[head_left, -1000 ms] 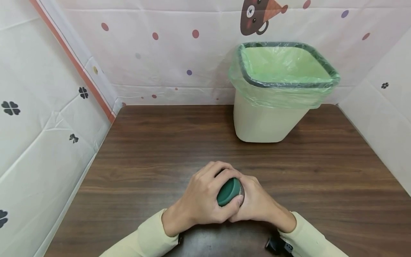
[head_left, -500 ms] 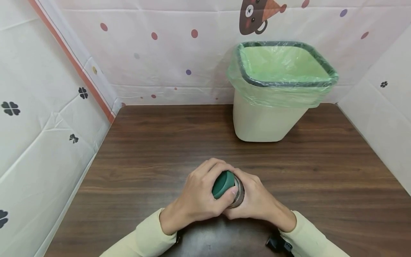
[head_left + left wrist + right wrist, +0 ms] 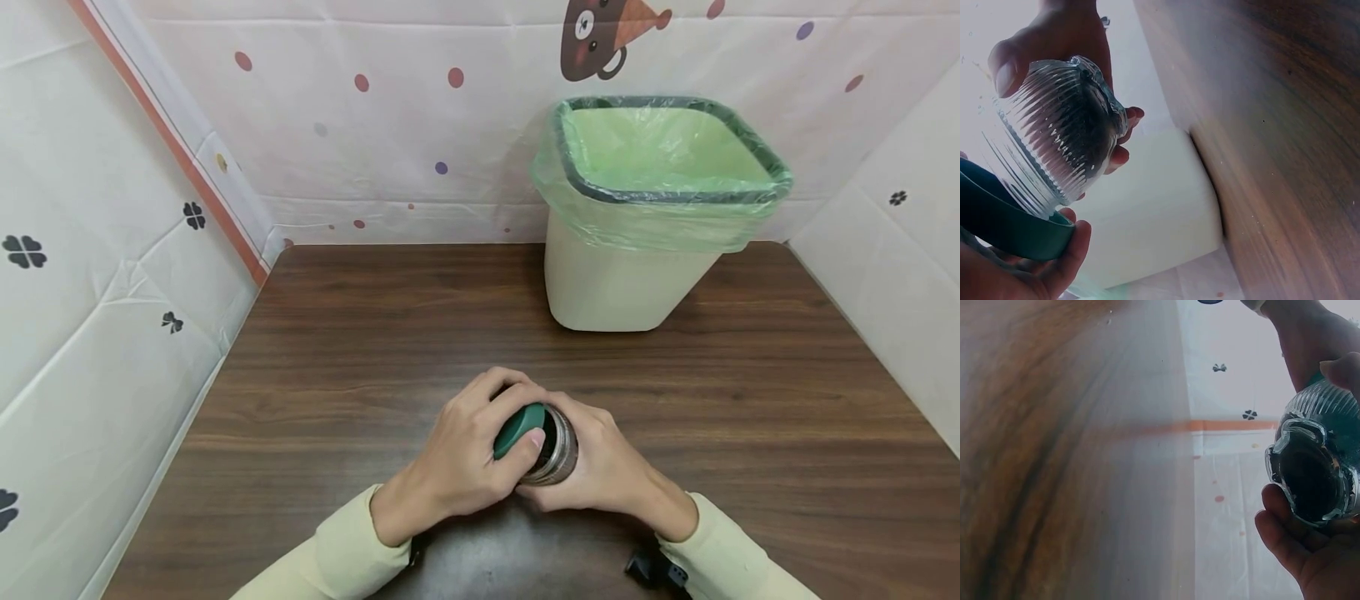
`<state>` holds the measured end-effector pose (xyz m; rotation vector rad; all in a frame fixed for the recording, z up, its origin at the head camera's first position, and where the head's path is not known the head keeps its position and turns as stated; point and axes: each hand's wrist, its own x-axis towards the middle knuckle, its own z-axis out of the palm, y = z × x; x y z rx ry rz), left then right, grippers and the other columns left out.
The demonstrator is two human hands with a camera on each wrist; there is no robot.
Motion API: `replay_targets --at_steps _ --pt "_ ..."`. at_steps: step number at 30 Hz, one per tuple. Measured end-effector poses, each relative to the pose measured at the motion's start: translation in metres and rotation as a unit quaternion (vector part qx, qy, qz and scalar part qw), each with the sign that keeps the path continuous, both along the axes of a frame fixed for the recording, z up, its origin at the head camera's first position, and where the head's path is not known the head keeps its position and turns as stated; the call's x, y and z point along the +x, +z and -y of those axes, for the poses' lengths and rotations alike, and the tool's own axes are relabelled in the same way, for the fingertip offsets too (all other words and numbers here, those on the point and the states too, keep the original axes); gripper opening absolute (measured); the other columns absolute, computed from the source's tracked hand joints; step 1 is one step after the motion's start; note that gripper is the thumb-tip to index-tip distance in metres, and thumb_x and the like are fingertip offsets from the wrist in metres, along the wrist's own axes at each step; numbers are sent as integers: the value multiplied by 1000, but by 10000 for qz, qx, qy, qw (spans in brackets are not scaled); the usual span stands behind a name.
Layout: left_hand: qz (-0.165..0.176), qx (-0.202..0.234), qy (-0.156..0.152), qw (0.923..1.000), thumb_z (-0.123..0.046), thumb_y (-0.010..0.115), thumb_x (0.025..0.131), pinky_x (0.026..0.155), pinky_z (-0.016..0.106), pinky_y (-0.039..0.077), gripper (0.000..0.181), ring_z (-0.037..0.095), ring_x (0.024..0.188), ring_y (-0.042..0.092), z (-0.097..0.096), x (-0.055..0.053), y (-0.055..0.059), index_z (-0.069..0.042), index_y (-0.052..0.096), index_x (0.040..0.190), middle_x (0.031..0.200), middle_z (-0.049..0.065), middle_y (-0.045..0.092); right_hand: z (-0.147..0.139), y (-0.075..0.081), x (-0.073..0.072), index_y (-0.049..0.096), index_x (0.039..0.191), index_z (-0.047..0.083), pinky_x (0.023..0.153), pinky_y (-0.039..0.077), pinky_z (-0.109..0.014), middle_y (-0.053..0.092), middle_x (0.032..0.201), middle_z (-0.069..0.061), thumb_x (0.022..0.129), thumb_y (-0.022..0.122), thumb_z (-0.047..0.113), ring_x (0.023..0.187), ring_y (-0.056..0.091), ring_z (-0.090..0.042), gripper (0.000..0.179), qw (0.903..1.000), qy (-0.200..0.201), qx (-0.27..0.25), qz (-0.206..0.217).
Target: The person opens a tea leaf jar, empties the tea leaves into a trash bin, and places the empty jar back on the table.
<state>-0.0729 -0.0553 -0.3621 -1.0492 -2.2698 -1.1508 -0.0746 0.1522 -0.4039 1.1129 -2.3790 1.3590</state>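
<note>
A ribbed glass jar (image 3: 1063, 128) with dark contents is gripped around its side by my right hand (image 3: 607, 467). Fingers and thumb of my left hand (image 3: 472, 450) hold a green lid (image 3: 519, 429) by its edge. The lid is tilted and shifted left off the jar's mouth, and the threaded glass rim (image 3: 561, 454) shows beside it. From the left wrist, the lid's edge still overlaps the rim. The jar leans toward the lid, its lobed glass base (image 3: 1310, 478) facing the right wrist camera. Both hands meet above the table, and my left fingers hide part of the lid.
A pale bin (image 3: 607, 283) lined with a green bag (image 3: 667, 225) stands at the back right of the brown wooden table (image 3: 360, 333). Patterned white sheets (image 3: 405, 125) rise behind and at both sides. A black device (image 3: 652, 571) sits by the right sleeve.
The lid, earlier over the jar's mouth, has come away to the left in my left hand. More of the jar's rim and opening now shows.
</note>
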Motion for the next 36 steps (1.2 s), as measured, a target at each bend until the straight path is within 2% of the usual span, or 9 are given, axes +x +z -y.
replay_targets --at_steps 9,19,36 --pt "117 179 -149 9997 -32 57 96 80 26 52 31 11 103 60 2 0 -1 -17 68 121 118 0 59 -5 1 0 52 138 19 80 55 -27 64 115 6 64 95 35 95 66 -12 87 9993 -205 205 255" --pt "230 302 -307 9988 -36 61 95 77 21 51 34 10 100 60 2 0 -1 -16 66 122 120 0 58 -9 2 1 52 140 21 79 56 -29 64 116 7 64 95 36 95 66 -11 88 9987 -219 231 409" --pt "444 293 -261 9982 -35 62 96 76 21 51 34 11 102 60 5 0 -3 -14 64 123 122 -1 58 -14 1 1 53 137 21 83 54 -25 64 119 9 63 94 44 98 66 -10 88 9985 -351 376 195"
